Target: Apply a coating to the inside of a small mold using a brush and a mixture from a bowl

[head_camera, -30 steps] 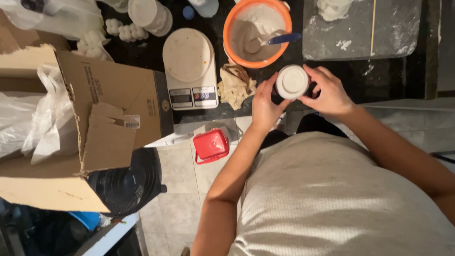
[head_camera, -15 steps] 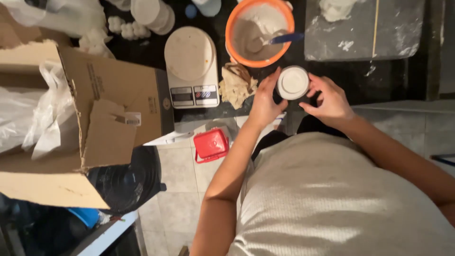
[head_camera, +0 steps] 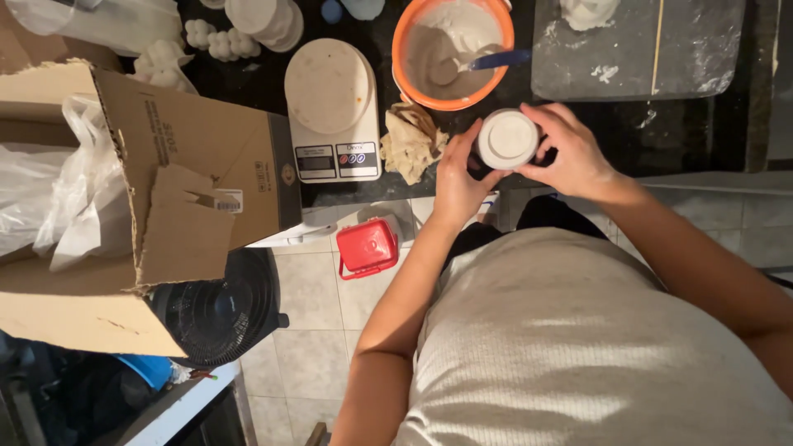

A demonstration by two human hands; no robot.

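Both my hands hold a small round white container [head_camera: 507, 138] over the near edge of the dark counter. My left hand [head_camera: 459, 176] grips its left side from below. On its right side my right hand [head_camera: 572, 151] curls around it. Just beyond the container stands an orange bowl [head_camera: 402, 43] with white paste and a blue-handled spoon [head_camera: 489, 62] in it. A crumpled beige cloth [head_camera: 410, 142] lies left of my left hand.
A white kitchen scale [head_camera: 332, 107] sits left of the cloth. An open cardboard box [head_camera: 190, 165] with a plastic bag fills the left side. A grey slab [head_camera: 652, 49] lies at the back right. On the tiled floor below are a red box [head_camera: 368, 246] and a black fan [head_camera: 219, 310].
The hands and the white container have stayed in nearly the same place; my fingers have shifted slightly around it.
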